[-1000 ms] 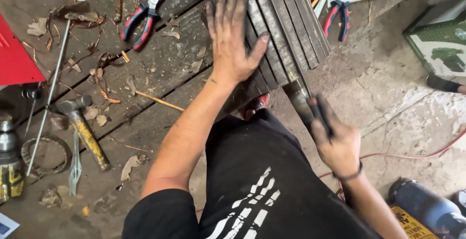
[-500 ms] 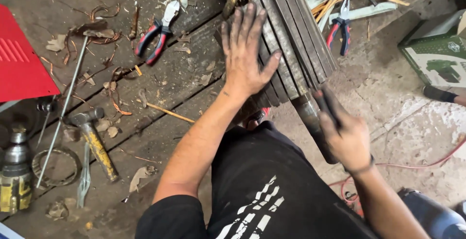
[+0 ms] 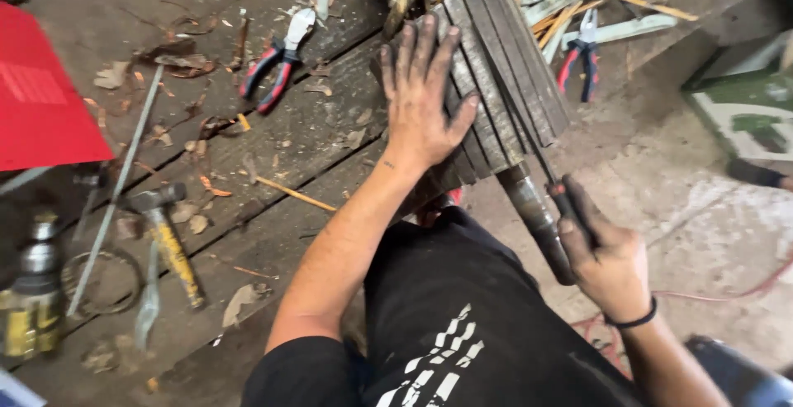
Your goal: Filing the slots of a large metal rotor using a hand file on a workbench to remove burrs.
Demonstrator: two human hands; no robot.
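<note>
Rotor core (image 3: pixel 504 85), dark and ribbed with slots, lies at the table (image 3: pixel 248 242) edge, its steel shaft (image 3: pixel 537 221) poking out toward the person. Left hand (image 3: pixel 421 93) is spread flat, fingers splayed, pressing down on the core's near side. Right hand (image 3: pixel 607 262), just beyond the shaft's end, is wrapped around a screwdriver (image 3: pixel 545 176) whose blade runs up into a slot. Red-handled pliers (image 3: pixel 277 60) lie left of the left hand.

Red-handled pliers (image 3: pixel 273 64), yellow-handled hammer (image 3: pixel 169 242)
</note>
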